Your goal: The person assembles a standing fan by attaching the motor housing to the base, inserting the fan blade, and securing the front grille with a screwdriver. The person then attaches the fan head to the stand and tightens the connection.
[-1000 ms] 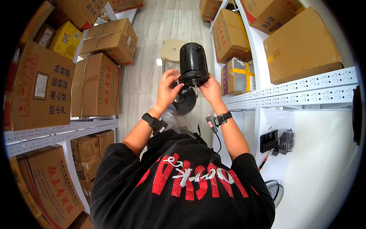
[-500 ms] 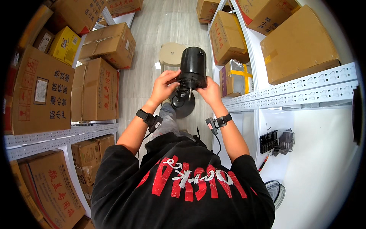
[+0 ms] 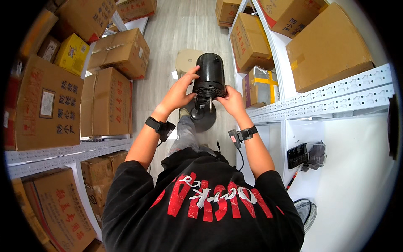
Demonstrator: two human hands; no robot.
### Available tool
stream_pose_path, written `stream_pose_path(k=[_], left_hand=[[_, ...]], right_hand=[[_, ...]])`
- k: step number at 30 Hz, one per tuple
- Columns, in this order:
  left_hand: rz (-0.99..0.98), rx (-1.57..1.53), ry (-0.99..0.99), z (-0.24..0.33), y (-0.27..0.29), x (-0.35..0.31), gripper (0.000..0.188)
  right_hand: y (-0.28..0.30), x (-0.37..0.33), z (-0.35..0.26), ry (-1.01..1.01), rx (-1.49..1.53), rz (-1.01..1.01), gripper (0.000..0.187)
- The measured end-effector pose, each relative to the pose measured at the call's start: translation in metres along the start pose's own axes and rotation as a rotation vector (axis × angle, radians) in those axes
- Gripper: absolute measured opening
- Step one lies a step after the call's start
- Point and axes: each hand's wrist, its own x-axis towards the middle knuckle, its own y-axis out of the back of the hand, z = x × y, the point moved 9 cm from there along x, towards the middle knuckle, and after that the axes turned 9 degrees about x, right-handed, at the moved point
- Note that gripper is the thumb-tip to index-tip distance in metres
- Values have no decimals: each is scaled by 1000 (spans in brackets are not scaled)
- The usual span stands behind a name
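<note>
Left hand (image 3: 179, 91) has been shifted along left side of black cylinder (image 3: 210, 70), thumb and fingers spread; near-end edge pinched by right hand (image 3: 232, 101); cylinder held between both, apparently steadier.

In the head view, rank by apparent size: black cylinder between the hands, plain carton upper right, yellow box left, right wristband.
1. Plain carton
2. Black cylinder and yellow box: too close to rank
3. Right wristband

White perforated shelving (image 3: 327, 101), flanking both sides. Brown cartons (image 3: 105, 103), several, shelved; one yellow box (image 3: 71, 54) among those at left. One beige stool (image 3: 184, 59), partly hidden, on grey floor (image 3: 180, 27).
</note>
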Motion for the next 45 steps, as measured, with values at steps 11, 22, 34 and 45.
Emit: stream_pose_path(k=[11, 22, 34, 45], left_hand=[[-227, 258, -156, 35, -10, 29, 96], [-213, 341, -140, 38, -8, 33, 93], [-277, 478, -226, 54, -21, 37, 96], [-276, 520, -196, 46, -30, 32, 93]], right_hand=[[-7, 4, 39, 29, 136, -74, 25], [-2, -8, 22, 121, 209, -1, 28], [-20, -20, 51, 62, 567, 48, 31], [-23, -9, 66, 19, 542, 138, 25]])
